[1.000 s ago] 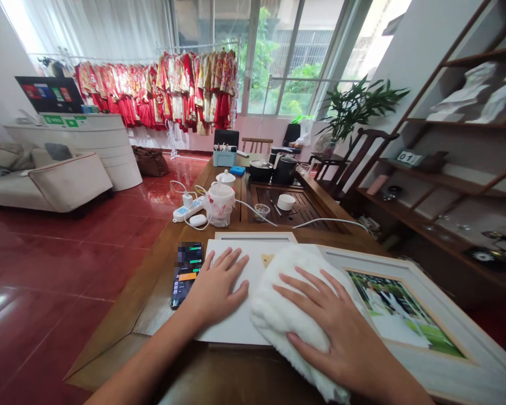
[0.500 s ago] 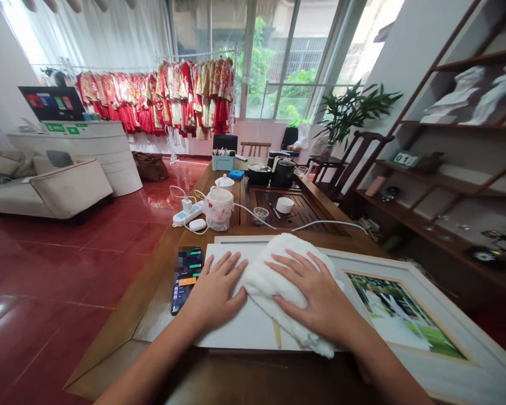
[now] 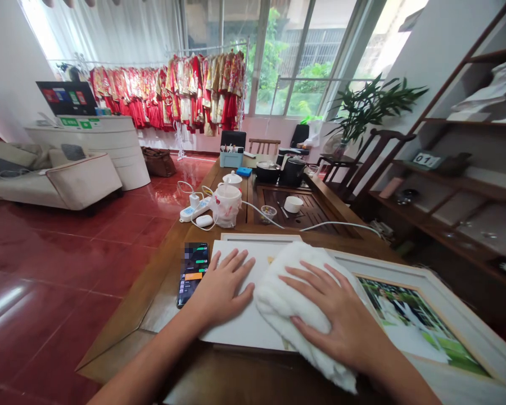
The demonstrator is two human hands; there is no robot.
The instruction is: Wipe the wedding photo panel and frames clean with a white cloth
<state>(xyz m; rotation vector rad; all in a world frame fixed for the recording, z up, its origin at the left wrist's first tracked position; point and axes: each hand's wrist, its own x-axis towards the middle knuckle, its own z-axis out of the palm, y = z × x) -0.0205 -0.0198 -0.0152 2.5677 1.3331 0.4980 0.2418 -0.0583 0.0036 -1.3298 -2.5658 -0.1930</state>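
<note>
My left hand (image 3: 227,289) lies flat with fingers spread on the left part of a white board (image 3: 236,337), holding nothing. A folded white towel (image 3: 274,284) covers the board's right part. On top of it rests my right hand (image 3: 333,309), fingers apart and stretched over the cloth, pressing it down. One corner of the towel hangs past the board's near edge. Left of my left hand is a phone (image 3: 193,275) with its screen lit. A framed photo (image 3: 421,318) of two people lies right of the towel, partly behind my right forearm.
Beyond the board stand a white cup with red marks (image 3: 226,205), a power strip (image 3: 194,210) and a small white bowl (image 3: 293,204). A white cable (image 3: 341,224) crosses the wooden table (image 3: 109,343). A black kettle (image 3: 293,171) is farther back.
My right hand and the towel have slid toward me and slightly right over the board. A small yellowish patch now shows above the towel's left side. My left hand stays in place.
</note>
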